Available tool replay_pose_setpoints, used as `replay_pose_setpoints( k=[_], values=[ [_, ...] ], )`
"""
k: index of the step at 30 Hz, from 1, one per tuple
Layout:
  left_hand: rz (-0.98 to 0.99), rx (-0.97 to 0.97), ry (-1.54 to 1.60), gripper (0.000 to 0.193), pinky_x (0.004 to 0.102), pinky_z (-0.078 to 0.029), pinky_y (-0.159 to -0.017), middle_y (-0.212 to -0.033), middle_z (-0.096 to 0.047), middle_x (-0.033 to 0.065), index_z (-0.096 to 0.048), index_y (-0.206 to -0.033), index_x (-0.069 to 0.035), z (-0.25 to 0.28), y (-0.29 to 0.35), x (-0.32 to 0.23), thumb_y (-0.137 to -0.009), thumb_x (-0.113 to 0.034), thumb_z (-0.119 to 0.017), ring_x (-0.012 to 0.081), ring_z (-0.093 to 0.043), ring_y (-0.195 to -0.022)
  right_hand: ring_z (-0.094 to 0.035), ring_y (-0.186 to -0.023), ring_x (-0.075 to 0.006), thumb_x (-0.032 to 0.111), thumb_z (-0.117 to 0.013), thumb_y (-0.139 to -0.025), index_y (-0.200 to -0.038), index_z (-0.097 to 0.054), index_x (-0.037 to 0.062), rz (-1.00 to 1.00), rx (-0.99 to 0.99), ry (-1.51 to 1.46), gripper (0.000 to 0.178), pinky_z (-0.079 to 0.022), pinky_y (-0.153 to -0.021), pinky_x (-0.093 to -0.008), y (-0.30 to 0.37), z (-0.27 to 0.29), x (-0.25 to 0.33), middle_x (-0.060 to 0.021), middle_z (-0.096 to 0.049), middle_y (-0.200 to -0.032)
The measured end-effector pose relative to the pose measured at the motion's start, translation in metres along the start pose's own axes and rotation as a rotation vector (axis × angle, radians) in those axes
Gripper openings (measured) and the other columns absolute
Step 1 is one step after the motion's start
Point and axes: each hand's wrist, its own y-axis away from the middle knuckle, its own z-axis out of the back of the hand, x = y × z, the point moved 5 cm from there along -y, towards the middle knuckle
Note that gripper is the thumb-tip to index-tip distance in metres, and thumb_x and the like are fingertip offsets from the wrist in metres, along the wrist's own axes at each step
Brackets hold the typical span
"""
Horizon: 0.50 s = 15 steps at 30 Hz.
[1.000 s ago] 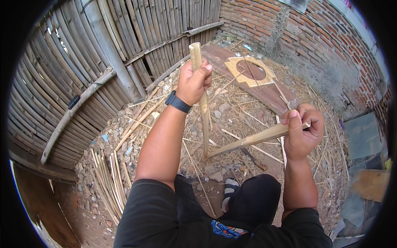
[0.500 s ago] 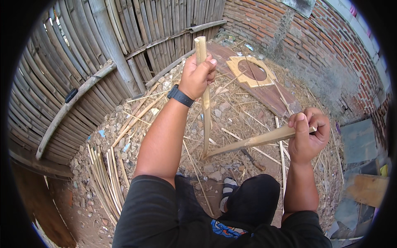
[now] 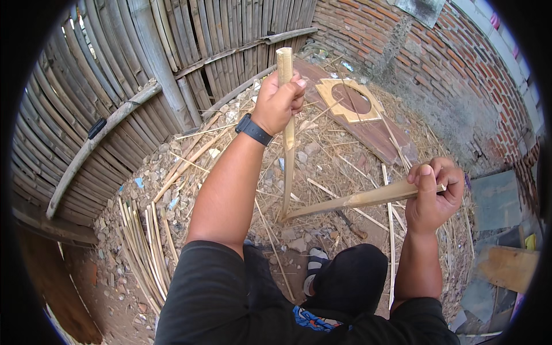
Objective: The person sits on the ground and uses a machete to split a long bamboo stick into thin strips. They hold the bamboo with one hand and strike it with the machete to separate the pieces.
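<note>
My left hand [image 3: 280,102] is wrapped round the upper part of a pale bamboo strip [image 3: 289,144] that stands nearly upright. A dark watch band circles that wrist. Off to the right, my right hand [image 3: 434,192] grips the far end of a second bamboo strip [image 3: 368,196], which slopes slightly upward from the middle. The two strips meet low down in front of my knee, spread in a wide V. From here I cannot tell whether they are still joined at that point.
Cut bamboo strips [image 3: 144,247] lie in a bundle at left. A brown board [image 3: 382,138] carries a pale wooden frame [image 3: 371,106] with a round hole. Rubble and thin slivers cover the ground. A bamboo fence [image 3: 115,63] and a brick wall [image 3: 374,40] close the far side.
My right hand has moved a little down and to the right with its strip, so the V is slightly wider. My left hand has shifted slightly right.
</note>
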Motion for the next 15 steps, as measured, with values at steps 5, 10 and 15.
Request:
replay_pose_setpoints(
  k=[5,10,15],
  values=[
    [0.001,0.010,0.003,0.015,0.0260,-0.031,-0.049,-0.065,-0.033,-0.0024,-0.041,-0.083,-0.012,0.003,-0.002,0.002,-0.091,-0.016,-0.053,0.0077,-0.032,-0.052,-0.054,-0.065,-0.0127,-0.004,-0.063,-0.089,-0.082,-0.037,0.0079,-0.001,-0.003,-0.001,0.030,-0.052,-0.058,-0.0280,0.001,0.000,0.003,-0.0072,-0.048,-0.084],
    [-0.001,0.003,0.006,0.014,0.0262,-0.031,-0.048,-0.065,-0.034,-0.0023,-0.042,-0.083,-0.012,0.003,-0.003,0.000,-0.091,-0.016,-0.054,0.0078,-0.032,-0.051,-0.052,-0.065,-0.0129,-0.005,-0.062,-0.090,-0.082,-0.037,0.0080,-0.002,-0.010,-0.019,0.029,-0.050,-0.058,-0.0278,0.002,0.004,0.004,-0.0068,-0.047,-0.083],
    [-0.213,-0.687,-0.408,0.014,0.0249,-0.029,-0.041,-0.058,-0.041,-0.0058,-0.049,-0.080,-0.011,0.138,0.012,-0.023,-0.090,-0.014,-0.059,0.0071,-0.036,-0.044,-0.042,-0.059,-0.0099,-0.004,-0.052,-0.091,-0.078,-0.035,0.0100,-0.085,-0.278,0.047,0.026,-0.039,-0.051,-0.0271,0.018,0.071,-0.006,-0.0049,-0.045,-0.076]
  ],
)
